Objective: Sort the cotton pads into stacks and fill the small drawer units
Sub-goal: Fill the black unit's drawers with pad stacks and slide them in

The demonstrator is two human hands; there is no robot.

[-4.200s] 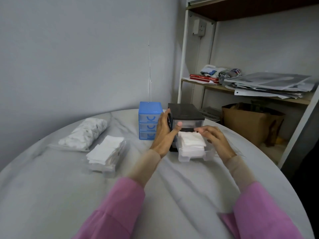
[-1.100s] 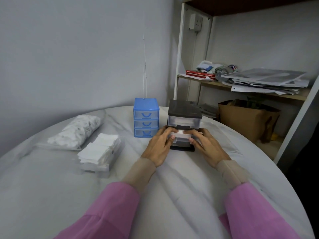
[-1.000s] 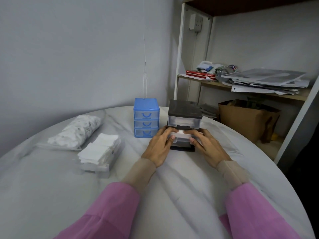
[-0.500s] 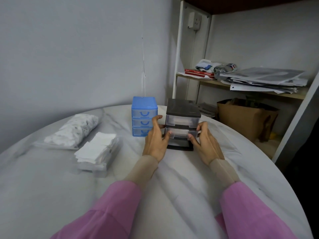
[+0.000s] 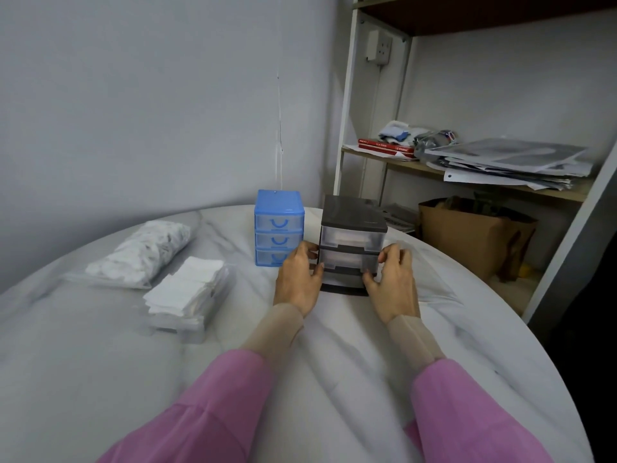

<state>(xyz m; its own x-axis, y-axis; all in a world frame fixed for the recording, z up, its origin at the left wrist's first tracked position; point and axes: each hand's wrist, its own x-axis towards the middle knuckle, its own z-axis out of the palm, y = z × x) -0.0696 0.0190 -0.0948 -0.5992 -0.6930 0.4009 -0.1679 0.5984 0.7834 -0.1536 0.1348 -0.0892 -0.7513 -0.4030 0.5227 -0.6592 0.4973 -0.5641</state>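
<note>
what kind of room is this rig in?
Probably a home room or small office corner, not a lab: a round marble-look table against a plain wall, an open shelf unit stacked with loose papers, and a cardboard box underneath.

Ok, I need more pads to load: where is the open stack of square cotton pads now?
In the head view the stack of square cotton pads lies on the table's left side, beside the bag of round pads.
</note>
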